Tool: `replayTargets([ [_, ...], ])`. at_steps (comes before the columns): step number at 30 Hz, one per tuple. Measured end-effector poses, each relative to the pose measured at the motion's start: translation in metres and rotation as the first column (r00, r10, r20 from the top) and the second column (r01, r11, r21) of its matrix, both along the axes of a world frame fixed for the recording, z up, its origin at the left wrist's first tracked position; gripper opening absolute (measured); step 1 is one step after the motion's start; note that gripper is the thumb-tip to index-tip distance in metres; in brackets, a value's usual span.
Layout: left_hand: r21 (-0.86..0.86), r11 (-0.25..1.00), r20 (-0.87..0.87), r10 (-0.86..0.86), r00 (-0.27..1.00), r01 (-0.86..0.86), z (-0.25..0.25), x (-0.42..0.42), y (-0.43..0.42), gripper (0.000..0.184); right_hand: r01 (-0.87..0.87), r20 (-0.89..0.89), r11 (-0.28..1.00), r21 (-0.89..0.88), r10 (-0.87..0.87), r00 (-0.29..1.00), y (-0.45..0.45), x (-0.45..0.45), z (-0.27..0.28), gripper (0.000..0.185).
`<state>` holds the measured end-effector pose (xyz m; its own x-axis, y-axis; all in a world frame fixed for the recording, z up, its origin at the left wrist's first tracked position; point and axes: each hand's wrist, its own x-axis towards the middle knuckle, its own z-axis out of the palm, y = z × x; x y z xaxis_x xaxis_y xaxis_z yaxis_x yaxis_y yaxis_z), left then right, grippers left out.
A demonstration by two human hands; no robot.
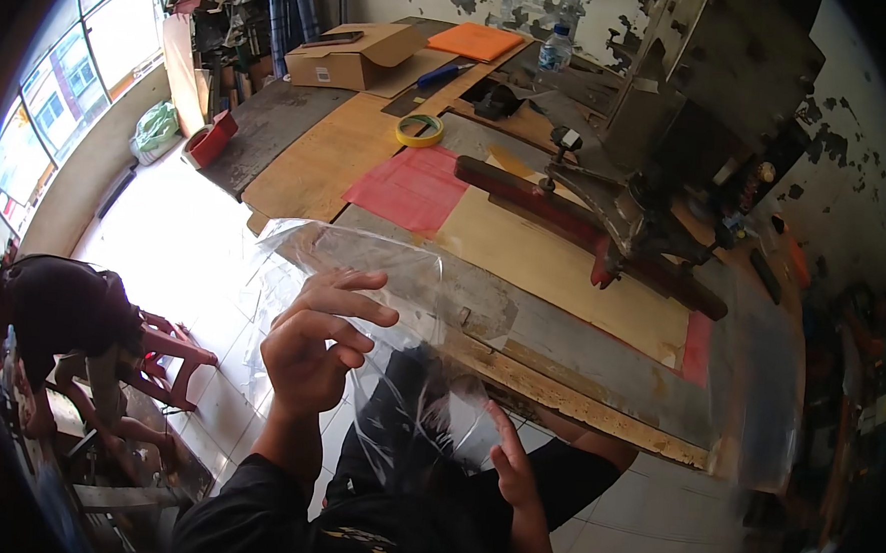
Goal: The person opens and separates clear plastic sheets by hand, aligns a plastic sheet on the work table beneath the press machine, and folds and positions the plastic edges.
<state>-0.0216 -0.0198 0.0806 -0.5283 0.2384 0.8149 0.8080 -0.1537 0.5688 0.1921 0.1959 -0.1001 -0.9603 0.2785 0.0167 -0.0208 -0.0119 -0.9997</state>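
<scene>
A thin clear plastic sheet [414, 265] hangs crumpled in front of my body, light glinting off its folds. My left hand [314, 345] is raised at its left part, fingers bent and thumb close to the index finger, with film around them. Lower and to the right, my right hand [513, 462] is beside the sheet's right side with its fingers stretched out. Whether its fingertips touch the film I cannot tell. Behind the sheet is the worktable's front edge [597, 405].
A metal clamp frame with a dark red bar [585, 234] stands over cream board [563, 275] and red sheets [407, 190]. Yellow tape [419, 130], a cardboard box [349, 59] and a water bottle [555, 50] are farther back. Another person [76, 307] sits at left near a red stool [173, 358].
</scene>
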Motion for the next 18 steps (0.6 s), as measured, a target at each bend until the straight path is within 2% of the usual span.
replayTargets([
  [2,0.007,1.0,-0.005,0.007,1.0,-0.007,-0.001,-0.003,-0.013,0.039,-0.273,0.001,0.947,-0.168,0.277,0.961,0.0,-0.008,-0.002,0.085],
  [3,0.011,1.0,-0.007,0.005,1.0,-0.005,-0.001,-0.004,-0.018,0.039,-0.252,-0.013,0.964,-0.082,0.252,0.968,-0.003,-0.01,-0.008,0.055],
  [4,0.01,1.0,-0.009,0.015,1.0,-0.015,0.0,-0.005,-0.021,0.039,-0.262,-0.015,0.962,-0.083,0.262,0.965,-0.002,-0.011,-0.007,0.055],
  [6,0.104,0.987,0.041,0.121,0.992,-0.125,0.004,-0.008,-0.029,0.039,-0.458,-0.003,0.885,-0.084,0.459,0.888,0.001,-0.011,-0.004,0.03],
  [7,0.133,0.973,0.057,0.185,0.981,-0.191,0.004,-0.011,-0.032,0.04,-0.437,-0.111,0.9,-0.005,0.433,0.894,0.0,-0.015,0.01,0.027],
  [8,0.164,0.957,0.06,0.234,0.97,-0.24,0.003,-0.015,-0.037,0.039,-0.447,-0.116,0.894,-0.009,0.443,0.889,0.002,-0.012,0.016,0.027],
  [10,0.098,0.913,0.04,0.393,0.919,-0.395,-0.001,-0.019,-0.05,0.043,-0.425,-0.173,0.817,-0.391,0.388,0.905,0.017,-0.006,0.023,0.029],
  [11,0.097,0.911,0.038,0.4,0.916,-0.401,-0.003,-0.02,-0.052,0.043,-0.431,-0.175,0.813,-0.392,0.394,0.902,0.024,-0.002,0.026,0.029],
  [12,0.035,0.793,-0.125,0.607,0.785,-0.608,-0.005,-0.019,-0.054,0.045,-0.403,-0.104,0.824,-0.398,0.396,0.912,0.031,0.003,0.029,0.03],
  [13,0.014,0.625,-0.292,0.749,0.594,-0.781,-0.009,-0.02,-0.055,0.047,-0.371,-0.031,0.838,-0.401,0.392,0.919,0.036,0.008,0.032,0.031],
  [14,0.06,0.585,-0.272,0.789,0.55,-0.809,-0.012,-0.02,-0.05,0.052,-0.369,-0.028,0.839,-0.401,0.391,0.92,0.039,0.012,0.035,0.031],
  [16,0.227,0.58,-0.367,0.795,0.483,-0.782,-0.009,-0.028,-0.037,0.048,-0.323,0.124,0.872,-0.369,0.39,0.912,0.045,0.021,0.039,0.03],
  [18,0.021,0.699,-0.375,0.668,0.643,-0.714,-0.013,-0.023,-0.04,0.042,-0.275,0.167,0.904,-0.327,0.342,0.925,0.048,0.03,0.045,0.029],
])
